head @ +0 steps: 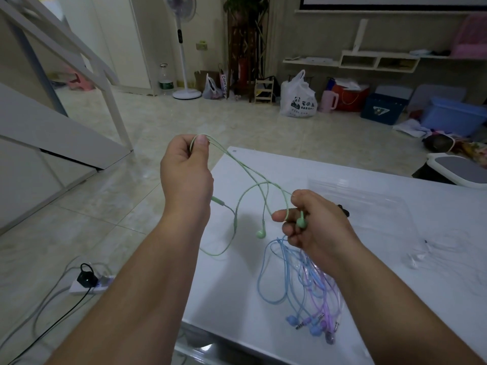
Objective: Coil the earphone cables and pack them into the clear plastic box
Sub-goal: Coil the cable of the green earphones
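My left hand [185, 167] is raised above the table's left edge and pinches a bend of the green earphone cable [253, 185] between thumb and fingers. My right hand [313, 225] grips the other end of the same cable, with one green earbud [301, 222] against its fingers. The second green earbud [261, 234] dangles between my hands. Blue earphones [274, 283] and purple earphones [319, 299] lie tangled on the white table [276, 164] under my right wrist. The clear plastic box [374, 204] sits behind my right hand. White earphones [416, 259] lie at the right.
A small black object [344, 209] lies on the table by the box. Left of the table, a power strip [91, 281] with cords lies on the tiled floor. A grey-lidded bin [458, 169] stands at the table's far right; bags and crates line the back wall.
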A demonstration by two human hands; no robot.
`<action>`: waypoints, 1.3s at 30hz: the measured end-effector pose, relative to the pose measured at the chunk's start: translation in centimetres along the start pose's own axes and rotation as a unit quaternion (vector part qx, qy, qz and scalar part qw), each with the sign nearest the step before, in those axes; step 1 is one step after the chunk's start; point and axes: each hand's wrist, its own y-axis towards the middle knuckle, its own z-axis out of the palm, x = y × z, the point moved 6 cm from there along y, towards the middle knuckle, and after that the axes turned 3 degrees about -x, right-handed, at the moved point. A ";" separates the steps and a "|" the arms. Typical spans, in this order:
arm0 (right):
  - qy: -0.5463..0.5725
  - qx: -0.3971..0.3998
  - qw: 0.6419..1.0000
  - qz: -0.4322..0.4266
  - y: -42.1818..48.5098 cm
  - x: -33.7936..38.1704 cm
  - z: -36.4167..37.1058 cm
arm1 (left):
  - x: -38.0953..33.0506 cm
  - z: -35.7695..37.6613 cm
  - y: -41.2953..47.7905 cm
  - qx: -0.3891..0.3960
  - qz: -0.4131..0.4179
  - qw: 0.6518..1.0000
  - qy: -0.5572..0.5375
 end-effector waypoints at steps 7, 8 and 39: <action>0.090 0.044 0.994 0.052 0.1 -0.7 0.1 | -0.1 -0.3 0.1 -0.011 -0.002 1.000 0.003; 0.041 0.060 0.996 0.059 0.0 -0.8 0.0 | -0.1 -0.3 0.1 -0.011 -0.002 1.000 0.005; -0.459 0.045 0.863 -0.206 0.8 -1.0 0.6 | -1.4 0.9 -0.5 0.105 0.028 0.994 0.009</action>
